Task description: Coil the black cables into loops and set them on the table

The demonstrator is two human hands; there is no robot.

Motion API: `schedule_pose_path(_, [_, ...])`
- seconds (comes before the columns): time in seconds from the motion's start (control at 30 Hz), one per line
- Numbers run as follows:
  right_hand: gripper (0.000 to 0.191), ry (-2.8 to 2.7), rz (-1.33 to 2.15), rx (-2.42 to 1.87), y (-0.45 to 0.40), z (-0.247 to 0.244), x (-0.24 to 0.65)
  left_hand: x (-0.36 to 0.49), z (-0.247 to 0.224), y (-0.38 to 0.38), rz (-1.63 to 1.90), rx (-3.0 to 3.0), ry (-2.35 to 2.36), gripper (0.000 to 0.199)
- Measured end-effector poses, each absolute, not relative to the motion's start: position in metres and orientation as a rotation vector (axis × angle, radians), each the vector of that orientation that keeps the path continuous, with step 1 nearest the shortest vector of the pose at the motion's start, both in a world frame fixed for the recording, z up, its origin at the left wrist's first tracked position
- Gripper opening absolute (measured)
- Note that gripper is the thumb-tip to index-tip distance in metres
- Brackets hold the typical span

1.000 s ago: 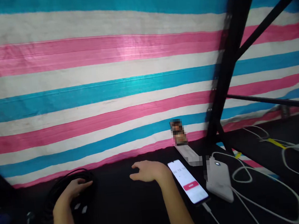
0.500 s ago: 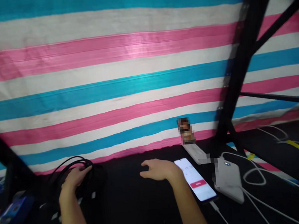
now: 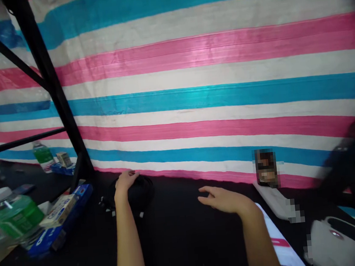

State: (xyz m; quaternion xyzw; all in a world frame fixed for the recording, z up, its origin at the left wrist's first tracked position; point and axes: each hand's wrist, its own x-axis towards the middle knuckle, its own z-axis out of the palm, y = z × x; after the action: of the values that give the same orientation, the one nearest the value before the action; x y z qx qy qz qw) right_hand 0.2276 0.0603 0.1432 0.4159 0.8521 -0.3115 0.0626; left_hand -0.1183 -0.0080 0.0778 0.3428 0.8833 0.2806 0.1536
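A coil of black cable (image 3: 143,192) with small white tags lies on the black table towards the back left. My left hand (image 3: 126,182) is closed on the top of this coil, its fingers partly hidden against the dark loops. Above the bare middle of the table is my right hand (image 3: 222,199), with nothing in it and its fingers apart, pointing left. A lit phone (image 3: 288,245) with a red button on its screen lies beside my right forearm, which covers part of it.
At left stand a bottle of green liquid (image 3: 15,215) and a blue box (image 3: 47,239) with a smaller pale box (image 3: 60,209) on it. A grey-white power bank (image 3: 334,243) lies front right; a pale slim object (image 3: 273,201) is behind it. A black frame post (image 3: 52,90) rises back left.
My view has turned left, bringing the bottle and boxes into sight. The cable loops that stood up above my left hand now lie lower. My right hand stays open.
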Motion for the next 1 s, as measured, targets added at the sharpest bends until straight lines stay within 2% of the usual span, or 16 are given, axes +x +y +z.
schedule_pose_path(0.17, [0.06,2.565,-0.977,1.249,0.062,0.142,0.228,-0.132,0.078,-0.025,0.771,0.563,2.796,0.05])
schedule_pose_path(0.33, [0.057,2.56,-0.961,1.284,0.064,0.142,0.23,-0.133,0.05,-0.021,0.723,0.294,2.863,0.041])
schedule_pose_path(0.43, [0.058,2.553,-0.946,1.29,0.064,0.143,0.231,-0.132,0.042,-0.02,0.801,0.232,2.922,0.04])
schedule_pose_path(0.63, [0.059,2.566,-0.935,1.307,0.061,0.145,0.232,-0.137,0.049,-0.032,0.925,0.211,2.892,0.051])
schedule_pose_path(1.0, [0.061,2.559,-0.924,1.413,0.054,0.15,0.244,-0.143,0.064,-0.026,0.76,0.204,2.786,0.055])
